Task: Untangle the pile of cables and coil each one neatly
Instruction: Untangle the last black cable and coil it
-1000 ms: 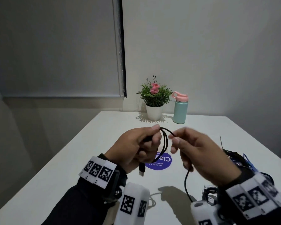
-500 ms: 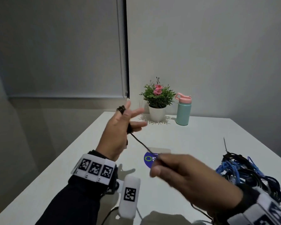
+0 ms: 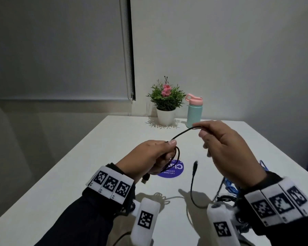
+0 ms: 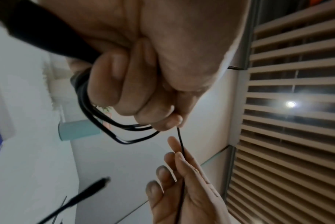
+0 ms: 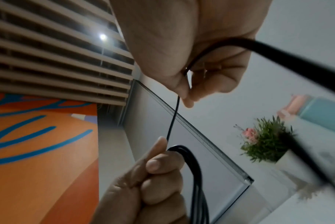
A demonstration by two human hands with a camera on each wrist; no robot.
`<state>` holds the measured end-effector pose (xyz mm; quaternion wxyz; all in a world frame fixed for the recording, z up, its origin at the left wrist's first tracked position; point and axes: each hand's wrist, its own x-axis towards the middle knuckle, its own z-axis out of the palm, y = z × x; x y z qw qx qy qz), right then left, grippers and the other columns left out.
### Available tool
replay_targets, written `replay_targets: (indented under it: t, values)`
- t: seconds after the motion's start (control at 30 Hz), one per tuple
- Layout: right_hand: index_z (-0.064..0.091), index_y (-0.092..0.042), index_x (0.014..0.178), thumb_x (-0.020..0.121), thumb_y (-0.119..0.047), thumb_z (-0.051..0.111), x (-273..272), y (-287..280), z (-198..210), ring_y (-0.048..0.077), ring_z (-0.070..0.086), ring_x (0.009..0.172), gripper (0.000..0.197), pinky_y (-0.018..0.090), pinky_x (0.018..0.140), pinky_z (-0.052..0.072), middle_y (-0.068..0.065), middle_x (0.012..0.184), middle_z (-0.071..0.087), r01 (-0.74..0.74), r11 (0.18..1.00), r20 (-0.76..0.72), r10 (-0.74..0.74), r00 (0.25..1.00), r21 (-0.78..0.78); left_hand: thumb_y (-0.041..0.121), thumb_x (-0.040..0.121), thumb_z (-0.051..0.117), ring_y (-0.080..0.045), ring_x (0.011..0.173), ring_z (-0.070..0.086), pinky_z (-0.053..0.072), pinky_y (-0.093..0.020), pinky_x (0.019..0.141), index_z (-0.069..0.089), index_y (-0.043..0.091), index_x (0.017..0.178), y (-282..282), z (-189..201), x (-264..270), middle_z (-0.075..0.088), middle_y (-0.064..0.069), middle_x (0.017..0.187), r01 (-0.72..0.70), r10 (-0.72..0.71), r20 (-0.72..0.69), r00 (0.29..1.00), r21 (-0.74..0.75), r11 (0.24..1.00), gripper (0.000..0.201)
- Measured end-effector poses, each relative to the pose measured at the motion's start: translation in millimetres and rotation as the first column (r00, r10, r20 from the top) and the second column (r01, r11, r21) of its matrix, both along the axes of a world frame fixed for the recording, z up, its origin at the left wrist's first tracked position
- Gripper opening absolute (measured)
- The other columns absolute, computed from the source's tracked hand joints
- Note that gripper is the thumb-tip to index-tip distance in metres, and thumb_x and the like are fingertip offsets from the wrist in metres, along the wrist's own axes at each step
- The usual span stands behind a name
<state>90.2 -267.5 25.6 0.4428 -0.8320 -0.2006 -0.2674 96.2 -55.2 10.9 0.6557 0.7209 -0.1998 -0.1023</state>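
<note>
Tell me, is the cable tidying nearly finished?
Not yet. The left hand already grips a few finished loops of the black cable. The right hand pinches the next stretch, and the cable's free end dangles, so that coil is partly done. A tangled pile of black and blue cables waits on the table by the right wrist.
</note>
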Motion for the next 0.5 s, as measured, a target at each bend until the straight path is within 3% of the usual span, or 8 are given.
replay_targets:
  t: [0.07,0.13,0.17,0.23,0.33,0.4,0.5]
  values:
    - [0.054,-0.024,0.135,0.093,-0.015,0.058,-5.6,1.0,1.8,0.017,0.049,0.115,0.043,0.032,0.097,0.04,-0.002,0.125,0.053,0.192,0.946,0.158,-0.155,0.975,-0.262,0.042,0.095,0.055,-0.012,0.045,0.014,0.017,-0.02,0.04,0.049,0.021,0.059,-1.3,-3.1,2.3,0.03,0.004,0.054,0.033,-0.036,-0.06,0.998,-0.04,0.999,0.042]
    - [0.047,-0.022,0.141,0.082,-0.019,0.062,-14.8,5.2,4.7,0.025,0.04,0.127,0.061,0.046,0.102,0.033,0.002,0.139,0.047,0.3,0.84,0.323,-0.159,0.933,-0.452,0.043,0.092,0.056,-0.013,0.045,0.013,0.016,-0.022,0.041,0.047,0.021,0.058,-1.5,-4.1,4.0,0.029,0.003,0.053,0.054,-0.054,-0.067,0.996,-0.009,0.999,0.042]
    - [0.048,-0.023,0.14,0.079,-0.023,0.061,-19.0,7.4,6.7,0.025,0.039,0.129,0.063,0.049,0.104,0.032,0.0,0.141,0.048,0.293,0.802,0.358,-0.106,0.928,-0.521,0.044,0.091,0.055,-0.014,0.045,0.012,0.015,-0.022,0.041,0.046,0.021,0.057,-1.2,-3.8,4.2,0.027,0.002,0.052,0.054,-0.053,-0.062,0.997,0.022,0.998,0.043]
    - [0.049,-0.025,0.141,0.084,-0.033,0.058,-24.2,12.7,6.1,0.02,0.042,0.131,0.058,0.048,0.107,0.034,-0.007,0.143,0.051,0.154,0.766,0.291,0.045,0.956,-0.624,0.049,0.089,0.051,-0.016,0.045,0.012,0.014,-0.024,0.042,0.043,0.019,0.056,0.2,-3.1,3.0,0.025,0.001,0.051,0.063,-0.06,-0.055,0.997,0.068,0.996,0.045]
    - [0.038,-0.032,0.149,0.099,-0.037,0.055,-23.2,17.1,-1.2,0.009,0.045,0.131,0.053,0.038,0.107,0.037,-0.016,0.144,0.05,-0.128,0.816,0.053,0.19,0.98,-0.563,0.052,0.088,0.043,-0.015,0.043,0.014,0.016,-0.024,0.042,0.044,0.014,0.062,1.7,-4.6,1.1,0.027,0.001,0.051,0.143,-0.14,-0.1,0.985,0.018,0.99,0.045]
    - [0.04,-0.036,0.147,0.099,-0.034,0.054,-18.9,17.2,-4.1,0.006,0.052,0.12,0.05,0.037,0.102,0.04,-0.019,0.131,0.059,-0.188,0.858,-0.002,0.213,0.977,-0.478,0.046,0.085,0.039,-0.013,0.041,0.014,0.017,-0.02,0.04,0.044,0.011,0.068,1.2,-3.5,0.3,0.024,0.001,0.051,0.195,-0.201,-0.134,0.97,-0.054,0.979,0.039]
    - [0.054,-0.032,0.137,0.1,-0.031,0.053,-14.1,20.4,-9.3,0.01,0.058,0.108,0.037,0.04,0.096,0.042,-0.015,0.116,0.067,-0.17,0.878,0.03,0.204,0.978,-0.447,0.038,0.078,0.037,-0.013,0.04,0.012,0.016,-0.02,0.039,0.045,0.01,0.07,-1.8,-3.0,1.2,0.021,0.001,0.048,0.194,-0.207,-0.135,0.969,-0.106,0.975,0.031]
